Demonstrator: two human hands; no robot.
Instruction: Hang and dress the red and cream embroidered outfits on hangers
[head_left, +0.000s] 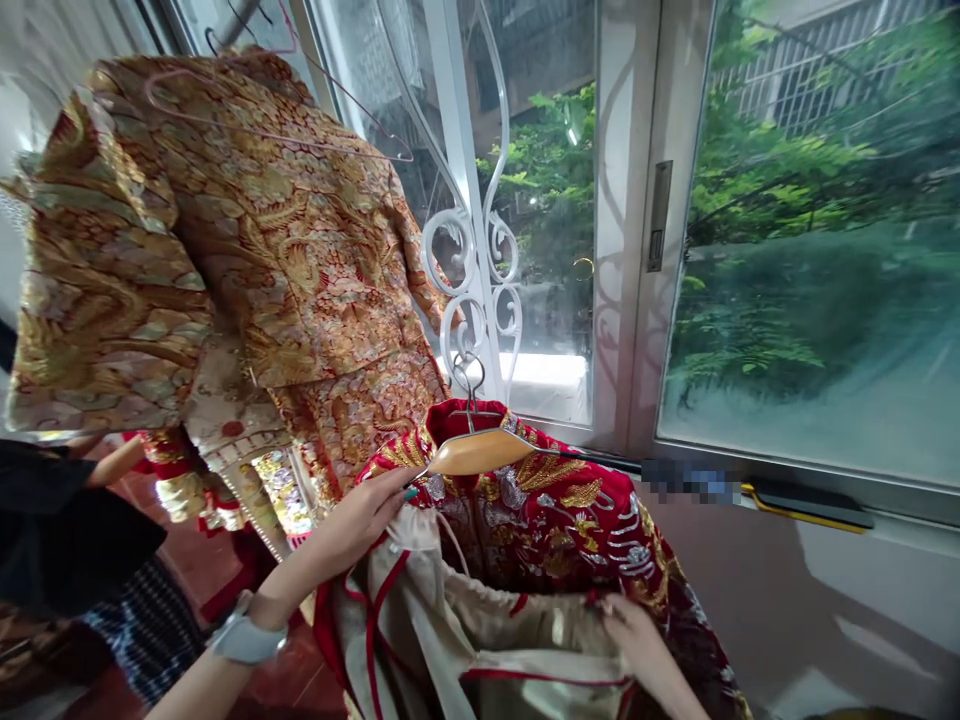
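A red embroidered garment with a cream lining hangs on a wooden hanger hooked onto the white window grille. My left hand, with a grey watch on the wrist, pinches the garment's edge by the hanger's left end. My right hand grips the lining at the lower right, fingers curled into the cloth. A gold and red brocade jacket hangs on a thin wire hanger at the upper left, above and left of my left hand.
A sliding window shows green trees outside. A dark rod with a yellow part lies on the sill. Dark clothing sits at the left edge over a red floor.
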